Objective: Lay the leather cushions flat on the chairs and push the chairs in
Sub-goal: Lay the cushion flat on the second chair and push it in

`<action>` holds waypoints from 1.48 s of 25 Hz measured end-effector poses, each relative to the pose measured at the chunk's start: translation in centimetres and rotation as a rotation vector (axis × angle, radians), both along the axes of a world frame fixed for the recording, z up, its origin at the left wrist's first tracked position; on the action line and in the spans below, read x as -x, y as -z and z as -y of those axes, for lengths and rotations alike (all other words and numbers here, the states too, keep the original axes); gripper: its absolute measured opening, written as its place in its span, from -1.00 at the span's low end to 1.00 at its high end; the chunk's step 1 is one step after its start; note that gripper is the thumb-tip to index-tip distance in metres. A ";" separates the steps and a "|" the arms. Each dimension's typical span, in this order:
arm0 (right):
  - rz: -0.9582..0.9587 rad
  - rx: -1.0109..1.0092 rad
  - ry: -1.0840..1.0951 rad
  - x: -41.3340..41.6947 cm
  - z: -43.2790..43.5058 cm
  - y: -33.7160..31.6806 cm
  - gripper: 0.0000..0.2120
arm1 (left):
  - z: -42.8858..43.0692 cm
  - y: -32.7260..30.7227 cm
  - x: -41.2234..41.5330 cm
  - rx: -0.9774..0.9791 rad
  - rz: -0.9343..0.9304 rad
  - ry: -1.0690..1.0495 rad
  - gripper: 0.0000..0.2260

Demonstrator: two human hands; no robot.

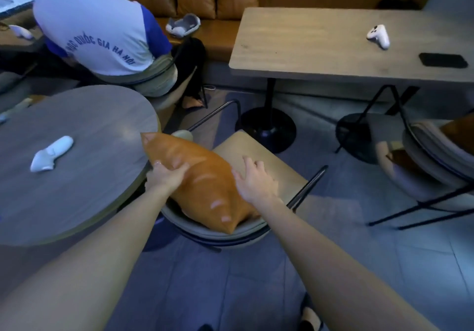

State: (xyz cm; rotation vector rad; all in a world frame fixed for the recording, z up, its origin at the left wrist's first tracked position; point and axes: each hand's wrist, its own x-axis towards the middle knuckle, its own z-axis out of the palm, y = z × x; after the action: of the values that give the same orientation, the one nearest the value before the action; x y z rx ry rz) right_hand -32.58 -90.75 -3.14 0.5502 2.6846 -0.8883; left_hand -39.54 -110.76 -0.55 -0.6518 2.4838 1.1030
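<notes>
Scene: a person stands over a chair (259,156) pulled out from a round tabletop (77,156); another person sits nearby with their back turned.
Cushion: a tan leather cushion (202,184) leans tilted on the chair, its lower corner down against the curved backrest, its upper corner raised beside the round tabletop's edge. It is not yet flat.
Left hand: the left hand (168,175) clasps the cushion's upper left edge, fingers curled over the leather.
Right hand: the right hand (254,180) lies open, palm down on the cushion's right edge, pressing rather than gripping.
Step in hand: judged as tipping the cushion down onto the seat.
Doing it well: lower the raised corner toward the bare part of the seat, keep the open palm smoothing the leather, and centre it so no corner overhangs.
Risk: smooth leather may slide off the seat.
Other chair: a second chair (436,156) at far right holds another tan cushion (459,130), position unclear.
After: this chair looks still to be pushed in.
</notes>
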 end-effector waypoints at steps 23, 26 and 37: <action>0.224 0.419 0.993 -4.7 3.0 11.1 -0.42 | 3.0 6.9 1.7 -0.359 0.219 -0.127 0.23; 0.208 0.397 0.950 -4.5 1.5 11.5 -0.43 | 1.8 7.1 1.8 -0.382 0.249 -0.147 0.38; 0.191 0.337 0.788 0.8 -13.5 12.3 -0.29 | -9.2 7.2 3.1 -0.487 0.312 -0.254 0.22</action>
State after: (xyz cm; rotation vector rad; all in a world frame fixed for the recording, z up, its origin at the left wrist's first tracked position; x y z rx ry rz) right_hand -33.42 -77.27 -15.43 1.5544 2.0549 -1.3443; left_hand -42.59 -101.51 -7.70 -0.9159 1.8110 1.4972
